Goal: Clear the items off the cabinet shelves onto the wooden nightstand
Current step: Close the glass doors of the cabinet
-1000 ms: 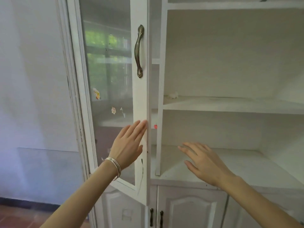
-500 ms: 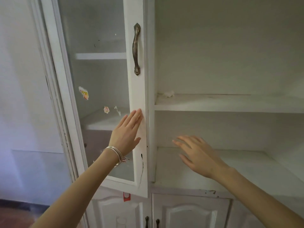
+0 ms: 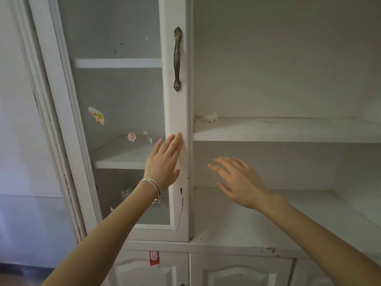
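A white cabinet fills the view. Its left glass door (image 3: 177, 112) stands flush with the frame, and my left hand (image 3: 165, 159), flat and with silver bangles at the wrist, presses on the door's right stile below the bronze handle (image 3: 177, 58). My right hand (image 3: 237, 180) hovers open in front of the right-hand compartment, holding nothing. The right shelves (image 3: 288, 131) are bare except for a small white crumpled scrap (image 3: 210, 117) at the back left of the upper shelf. The wooden nightstand is out of sight.
Stickers (image 3: 97, 115) cling to the door glass. Below are shut white cupboard doors (image 3: 241, 271) with a red tag (image 3: 153, 258) hanging at the left one's top. A pale wall (image 3: 18, 141) lies left of the cabinet.
The glass door has swung from ajar to shut under my left hand. My right hand has stayed open in front of the right compartment. The camera has moved closer.
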Demonstrator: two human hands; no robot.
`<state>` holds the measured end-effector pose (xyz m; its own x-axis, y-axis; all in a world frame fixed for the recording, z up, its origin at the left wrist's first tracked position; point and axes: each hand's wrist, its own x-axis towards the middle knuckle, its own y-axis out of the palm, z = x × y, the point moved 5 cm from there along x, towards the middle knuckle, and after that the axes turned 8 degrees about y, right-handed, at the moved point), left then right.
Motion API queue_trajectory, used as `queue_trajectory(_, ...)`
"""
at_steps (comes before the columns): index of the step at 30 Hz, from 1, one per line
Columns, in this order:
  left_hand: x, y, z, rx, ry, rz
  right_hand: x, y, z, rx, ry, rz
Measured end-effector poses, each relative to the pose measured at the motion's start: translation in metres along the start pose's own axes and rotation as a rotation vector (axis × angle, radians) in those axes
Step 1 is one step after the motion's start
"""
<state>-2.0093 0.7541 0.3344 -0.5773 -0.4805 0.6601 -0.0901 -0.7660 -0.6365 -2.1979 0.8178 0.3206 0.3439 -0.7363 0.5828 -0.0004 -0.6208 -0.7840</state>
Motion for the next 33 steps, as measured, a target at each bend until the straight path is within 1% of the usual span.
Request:
queue_trajectory(7, 0.0, 0.01, 0.001, 0.021, -0.021, 0.024, 0.009, 0.009, -0.004, 0.0, 0.019, 0.041)
queue_trajectory(12, -0.004, 0.006, 0.008, 0.001, 0.027, 0.076, 0.006, 0.005, -0.006, -0.01, 0.056, 0.068)
queue_trajectory(16, -0.004, -0.002, -0.005, -0.093, 0.085, 0.033, -0.008, -0.003, -0.016, -0.052, 0.097, 0.056)
queue_trajectory(20, -0.005, -0.007, -0.037, -0.168, 0.157, -0.024, -0.03, -0.01, -0.03, -0.094, 0.15, 0.085)
queue_trajectory(26, 0.005, -0.005, -0.093, -0.318, 0.271, -0.041, -0.087, -0.016, -0.058, -0.142, 0.297, 0.156)
queue_trajectory(30, 0.015, 0.003, -0.144, -0.427, 0.372, -0.054, -0.144, -0.027, -0.078, -0.174, 0.418, 0.203)
queue_trajectory(33, 0.021, 0.004, -0.195, -0.509, 0.454, -0.047, -0.191, -0.038, -0.095, -0.216, 0.514, 0.268)
